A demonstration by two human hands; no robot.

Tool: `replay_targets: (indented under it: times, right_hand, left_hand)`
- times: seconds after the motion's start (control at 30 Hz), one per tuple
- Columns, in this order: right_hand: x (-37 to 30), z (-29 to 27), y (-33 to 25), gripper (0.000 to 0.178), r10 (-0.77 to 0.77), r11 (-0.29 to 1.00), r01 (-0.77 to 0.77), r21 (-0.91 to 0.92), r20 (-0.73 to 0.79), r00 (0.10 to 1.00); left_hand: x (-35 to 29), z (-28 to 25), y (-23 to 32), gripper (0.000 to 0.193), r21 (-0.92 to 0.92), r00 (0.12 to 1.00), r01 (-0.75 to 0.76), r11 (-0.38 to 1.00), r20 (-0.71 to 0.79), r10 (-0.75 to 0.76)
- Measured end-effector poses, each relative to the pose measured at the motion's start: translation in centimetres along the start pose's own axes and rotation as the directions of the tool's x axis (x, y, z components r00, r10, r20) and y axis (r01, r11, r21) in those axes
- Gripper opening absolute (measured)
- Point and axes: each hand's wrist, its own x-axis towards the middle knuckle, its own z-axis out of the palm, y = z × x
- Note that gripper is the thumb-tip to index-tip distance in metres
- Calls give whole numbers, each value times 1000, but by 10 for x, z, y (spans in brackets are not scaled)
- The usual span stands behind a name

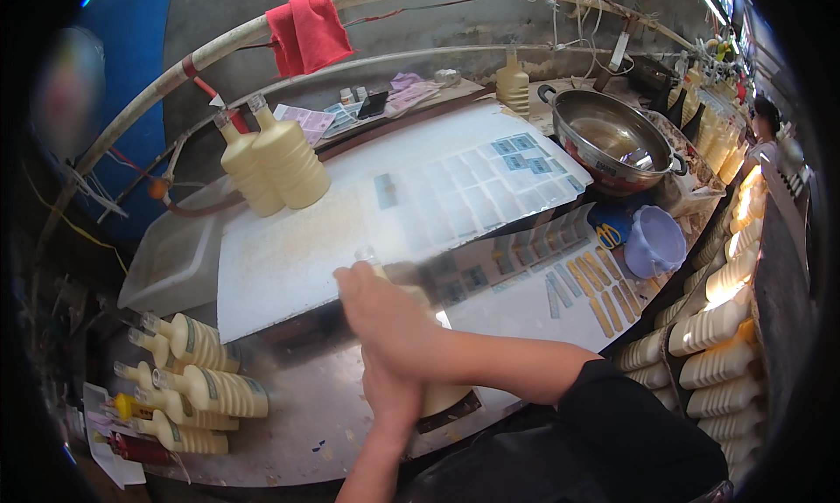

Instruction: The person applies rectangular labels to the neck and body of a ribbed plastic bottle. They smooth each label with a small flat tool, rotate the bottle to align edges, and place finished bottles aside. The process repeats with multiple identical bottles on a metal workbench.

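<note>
A cream ridged bottle [446, 400] with a clear neck is at the front of the table, largely covered by my hands. My left hand [389, 396] is low against its side. My right hand [383, 309] crosses over the left wrist area and rests around the upper part of the bottle, slightly blurred. Both hands look closed on it, though most fingertips are hidden. Beyond lies a white board [297, 249] bearing rows of pale labels [472, 184] and a few bluish ones. Gold label strips [604, 280] lie on the table to the right.
Several cream bottles [201, 389] lie piled at left. Two more bottles [284, 166] stand on the board. A metal pot [612, 136], a purple basin [654, 241] and yellow-handled scissors [609, 234] are at right. A red cloth [306, 32] hangs on a pipe. Stacked bottles [717, 354] line the right side.
</note>
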Motion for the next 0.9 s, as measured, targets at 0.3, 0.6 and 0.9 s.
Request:
replay_targets:
  times: [0.3,0.6,0.9]
  right_hand:
    - [-9,-16,12,25,-273,906,249,-341,-23,962]
    - [-18,-40,97,39,-36,998,43,35,-173,984]
    - [-20,-111,107,44,85,991,-56,123,-250,965]
  left_hand:
    - [-6,-3,6,89,-139,998,58,989,-18,-61]
    - [-6,-3,13,108,-145,990,140,979,28,-137]
    - [-22,5,6,103,-544,976,201,815,44,-212]
